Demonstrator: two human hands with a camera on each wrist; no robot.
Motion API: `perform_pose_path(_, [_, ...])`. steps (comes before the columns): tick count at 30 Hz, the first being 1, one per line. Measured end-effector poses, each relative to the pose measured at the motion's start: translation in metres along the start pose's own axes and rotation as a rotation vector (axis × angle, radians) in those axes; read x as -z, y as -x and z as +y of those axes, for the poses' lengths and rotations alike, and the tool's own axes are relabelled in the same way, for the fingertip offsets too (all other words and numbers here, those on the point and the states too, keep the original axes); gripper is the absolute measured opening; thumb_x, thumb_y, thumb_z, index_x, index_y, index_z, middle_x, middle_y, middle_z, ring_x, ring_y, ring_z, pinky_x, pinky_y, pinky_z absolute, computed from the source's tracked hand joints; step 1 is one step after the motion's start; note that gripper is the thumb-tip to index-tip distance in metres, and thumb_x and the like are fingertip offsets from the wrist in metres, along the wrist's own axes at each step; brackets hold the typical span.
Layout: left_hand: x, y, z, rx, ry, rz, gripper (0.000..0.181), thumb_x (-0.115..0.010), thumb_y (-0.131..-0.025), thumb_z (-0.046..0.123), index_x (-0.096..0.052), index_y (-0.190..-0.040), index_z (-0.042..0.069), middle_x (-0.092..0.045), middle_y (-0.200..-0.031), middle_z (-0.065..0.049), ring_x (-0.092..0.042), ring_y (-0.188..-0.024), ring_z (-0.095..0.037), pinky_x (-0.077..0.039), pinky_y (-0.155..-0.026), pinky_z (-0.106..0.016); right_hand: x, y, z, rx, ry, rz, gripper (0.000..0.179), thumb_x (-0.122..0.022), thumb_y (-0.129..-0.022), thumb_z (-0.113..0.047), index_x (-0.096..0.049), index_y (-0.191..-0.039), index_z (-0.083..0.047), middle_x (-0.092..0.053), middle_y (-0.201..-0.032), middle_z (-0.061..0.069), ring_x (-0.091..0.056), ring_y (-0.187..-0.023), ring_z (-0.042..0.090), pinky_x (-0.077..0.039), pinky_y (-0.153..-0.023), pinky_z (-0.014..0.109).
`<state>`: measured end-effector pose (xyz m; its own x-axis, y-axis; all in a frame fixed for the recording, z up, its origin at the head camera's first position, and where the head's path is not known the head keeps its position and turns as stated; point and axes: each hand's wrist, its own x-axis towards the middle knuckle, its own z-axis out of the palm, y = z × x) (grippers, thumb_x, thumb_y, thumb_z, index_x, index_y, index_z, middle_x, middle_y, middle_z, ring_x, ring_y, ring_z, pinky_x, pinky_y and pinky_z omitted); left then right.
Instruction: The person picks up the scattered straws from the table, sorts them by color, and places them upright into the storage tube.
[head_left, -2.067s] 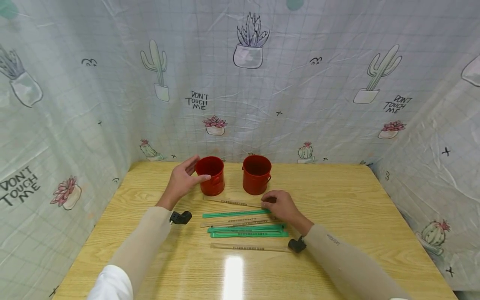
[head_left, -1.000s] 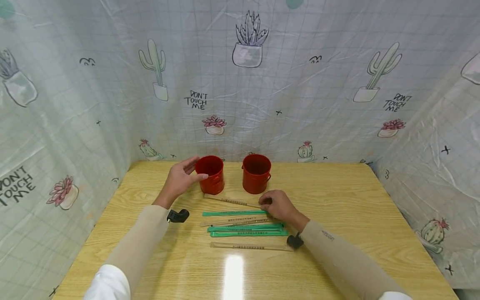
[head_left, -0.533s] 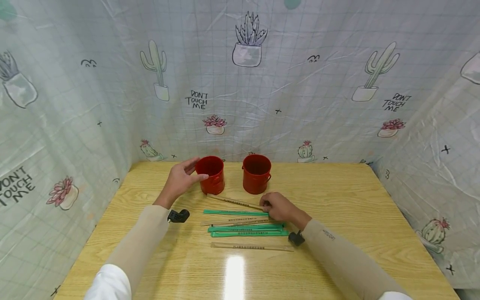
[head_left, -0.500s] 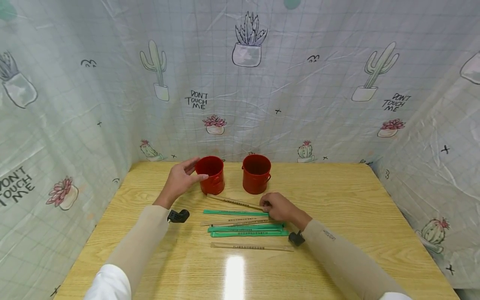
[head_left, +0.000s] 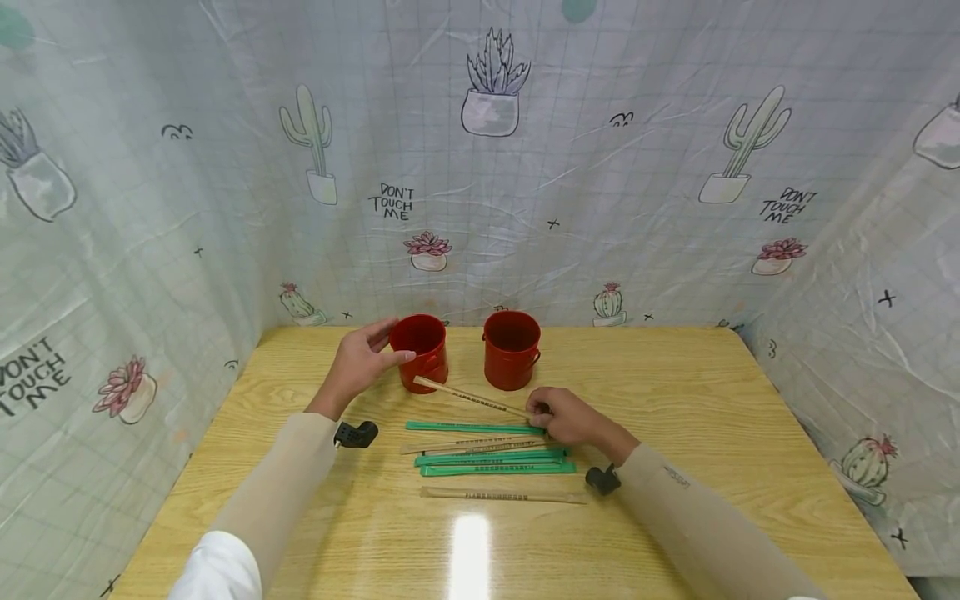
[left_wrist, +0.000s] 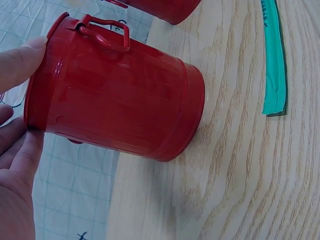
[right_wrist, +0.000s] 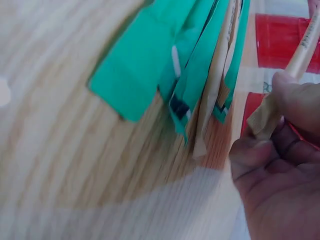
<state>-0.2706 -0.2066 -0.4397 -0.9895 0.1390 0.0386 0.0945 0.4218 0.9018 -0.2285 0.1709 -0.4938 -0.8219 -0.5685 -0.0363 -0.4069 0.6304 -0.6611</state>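
A: What is the left hand (head_left: 362, 364) doing?
B: It holds the rim of the left red bucket (head_left: 429, 374), left of centre in the head view. The thumb is spread well away from the fingers, with the bucket's rim between them.
A: And the right hand (head_left: 567, 417)?
B: Just right of centre, thumb and fingertips closed in a pinch on the right end of a brown wrapped stick (head_left: 472, 397). In the right wrist view, a short flattened end of the wrapper sticks out past the fingers.
A: How does that stick lie?
B: Slanted, its left end higher in the frame, overlapping the left bucket's lower front. I can't tell whether they touch.
A: Where's the right red bucket (head_left: 508, 372)?
B: Upright near the centre of the frame, just beside the left one and apart from it.
A: What else is on the worktop (head_left: 660, 375)?
B: Below the buckets, a green wrapped stick (head_left: 472, 428), then a cluster of brown and green ones (head_left: 495, 469) overlapping too closely to count. Lowest, and apart, lies another brown stick (head_left: 502, 495).
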Motion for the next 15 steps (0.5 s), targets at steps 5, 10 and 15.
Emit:
perform_pose_path(5, [0.000, 0.000, 0.001, 0.001, 0.007, -0.002, 0.075, -0.080, -0.094, 0.023, -0.044, -0.158, 0.006, -0.045, -0.164, -0.015, -0.046, -0.151, -0.035, -0.049, -0.113, -0.043, -0.003, 0.003, -0.006, 0.006, -0.134, 0.037, 0.005, -0.065, -0.102, -0.008, -0.067, -0.097, -0.007, -0.062, -0.089, 0.002, -0.053, -0.082, 0.012, -0.048, -0.074, 0.023])
perform_pose_path(10, [0.000, -0.001, 0.001, 0.006, 0.021, -0.013, 0.076, -0.080, -0.094, 0.023, -0.044, -0.159, 0.006, -0.045, -0.164, -0.015, -0.046, -0.151, -0.035, -0.050, -0.112, -0.044, -0.006, 0.005, -0.017, 0.030, -0.329, 0.103, 0.020, -0.066, -0.101, -0.004, -0.069, -0.120, 0.002, -0.067, -0.102, 0.015, -0.058, -0.088, 0.013, -0.054, -0.077, 0.021])
perform_pose_path(15, [0.001, -0.002, 0.002, 0.007, 0.013, -0.009, 0.075, -0.079, -0.094, 0.022, -0.044, -0.158, 0.007, -0.045, -0.164, -0.015, -0.046, -0.151, -0.035, -0.050, -0.113, -0.044, -0.008, 0.002, -0.031, 0.054, -0.461, 0.162, 0.025, -0.066, -0.100, -0.002, -0.068, -0.123, 0.007, -0.067, -0.106, 0.022, -0.061, -0.091, 0.015, -0.058, -0.075, 0.023])
